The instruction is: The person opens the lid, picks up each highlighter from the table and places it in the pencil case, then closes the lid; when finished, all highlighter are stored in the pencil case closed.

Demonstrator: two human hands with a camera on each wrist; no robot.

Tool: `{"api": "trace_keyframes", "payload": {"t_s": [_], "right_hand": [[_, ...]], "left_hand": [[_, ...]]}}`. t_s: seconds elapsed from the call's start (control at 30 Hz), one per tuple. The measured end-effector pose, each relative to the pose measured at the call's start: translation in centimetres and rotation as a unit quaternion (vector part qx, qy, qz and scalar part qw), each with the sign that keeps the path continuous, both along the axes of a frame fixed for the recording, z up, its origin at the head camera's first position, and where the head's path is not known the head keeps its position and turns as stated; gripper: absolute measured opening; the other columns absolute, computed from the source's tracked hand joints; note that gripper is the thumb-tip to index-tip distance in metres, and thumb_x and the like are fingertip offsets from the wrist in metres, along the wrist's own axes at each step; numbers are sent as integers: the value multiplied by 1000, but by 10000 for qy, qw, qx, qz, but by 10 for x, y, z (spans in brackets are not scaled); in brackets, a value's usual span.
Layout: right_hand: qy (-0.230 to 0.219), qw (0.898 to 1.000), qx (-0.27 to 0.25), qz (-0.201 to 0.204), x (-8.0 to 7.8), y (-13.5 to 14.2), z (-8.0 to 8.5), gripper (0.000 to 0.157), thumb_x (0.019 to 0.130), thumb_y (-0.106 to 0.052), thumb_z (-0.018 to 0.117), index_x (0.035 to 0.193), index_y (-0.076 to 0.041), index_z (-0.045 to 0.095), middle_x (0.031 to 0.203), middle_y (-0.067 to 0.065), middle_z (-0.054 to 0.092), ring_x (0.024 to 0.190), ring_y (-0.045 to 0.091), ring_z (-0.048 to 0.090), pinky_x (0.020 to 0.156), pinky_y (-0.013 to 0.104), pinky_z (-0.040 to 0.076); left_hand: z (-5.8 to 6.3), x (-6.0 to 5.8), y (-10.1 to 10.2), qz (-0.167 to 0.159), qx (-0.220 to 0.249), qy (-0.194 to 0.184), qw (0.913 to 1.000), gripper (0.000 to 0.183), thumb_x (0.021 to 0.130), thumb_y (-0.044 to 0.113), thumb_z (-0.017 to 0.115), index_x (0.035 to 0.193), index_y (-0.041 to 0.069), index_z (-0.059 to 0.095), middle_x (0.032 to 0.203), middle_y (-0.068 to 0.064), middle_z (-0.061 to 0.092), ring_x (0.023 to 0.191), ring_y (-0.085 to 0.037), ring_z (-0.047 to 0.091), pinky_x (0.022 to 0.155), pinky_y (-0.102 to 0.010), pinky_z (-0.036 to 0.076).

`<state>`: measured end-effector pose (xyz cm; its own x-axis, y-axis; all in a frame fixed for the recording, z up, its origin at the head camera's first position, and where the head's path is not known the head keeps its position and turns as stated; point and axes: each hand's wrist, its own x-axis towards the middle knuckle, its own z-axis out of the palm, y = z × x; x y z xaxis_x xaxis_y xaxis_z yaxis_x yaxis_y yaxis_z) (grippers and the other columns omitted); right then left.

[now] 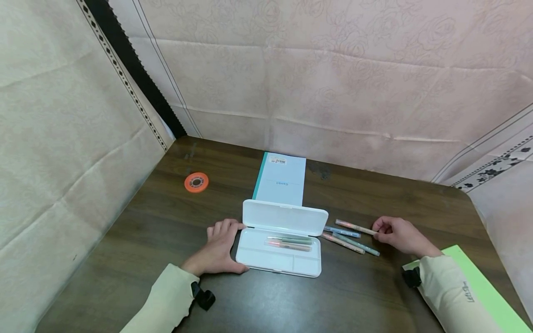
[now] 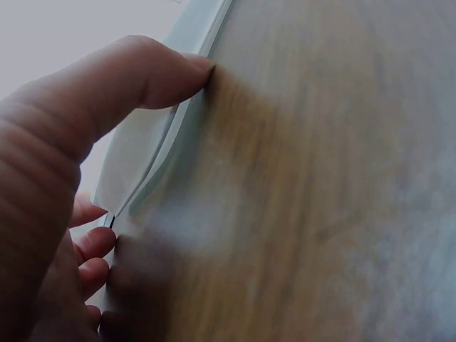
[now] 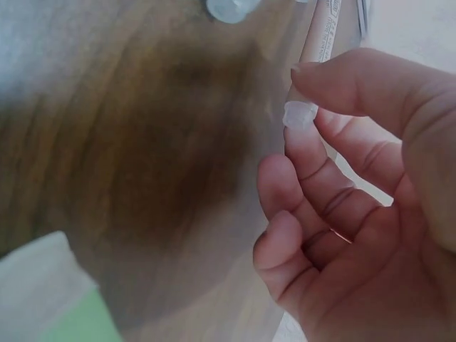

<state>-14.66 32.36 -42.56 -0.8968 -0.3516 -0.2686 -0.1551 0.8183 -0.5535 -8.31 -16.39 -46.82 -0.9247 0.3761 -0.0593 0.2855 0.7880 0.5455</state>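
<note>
A white pencil case lies with its lid raised and a few pens inside. My left hand grips the case's left end, thumb at the near corner and fingers toward the hinge; the left wrist view shows the thumb on its edge. To the right of the case, my right hand pinches a pale pen near one end, between thumb and fingertips. Its clear end shows in the right wrist view. Blue, teal and pinkish pens lie beside it.
Behind the case lies a light blue booklet. An orange tape roll is at the back left of the dark wooden table. Beneath the right forearm is a green sheet or folder. Pale cloth hangs behind.
</note>
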Motion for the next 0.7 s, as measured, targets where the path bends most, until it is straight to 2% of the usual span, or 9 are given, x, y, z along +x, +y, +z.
{"api": "trace_keyframes", "payload": {"t_s": [0.33, 0.7], "right_hand": [[12, 10000, -58, -68, 0, 3, 10, 9, 90, -10, 65, 98, -9, 62, 86, 2, 60, 74, 10, 52, 63, 25, 44], [589, 9981, -133, -135, 5, -2, 29, 6, 92, -14, 66, 97, -12, 63, 83, 1, 60, 72, 7, 52, 62, 24, 44]], "left_hand": [[-2, -1, -1, -14, 22, 60, 10000, 93, 63, 50, 86, 137, 12, 42, 133, -11, 41, 119, -29, 34, 87, -45, 21], [-3, -1, -1, -11, 7, 71, 10000, 94, 63, 50, 85, 137, 11, 42, 133, -11, 41, 118, -29, 34, 87, -45, 22]]}}
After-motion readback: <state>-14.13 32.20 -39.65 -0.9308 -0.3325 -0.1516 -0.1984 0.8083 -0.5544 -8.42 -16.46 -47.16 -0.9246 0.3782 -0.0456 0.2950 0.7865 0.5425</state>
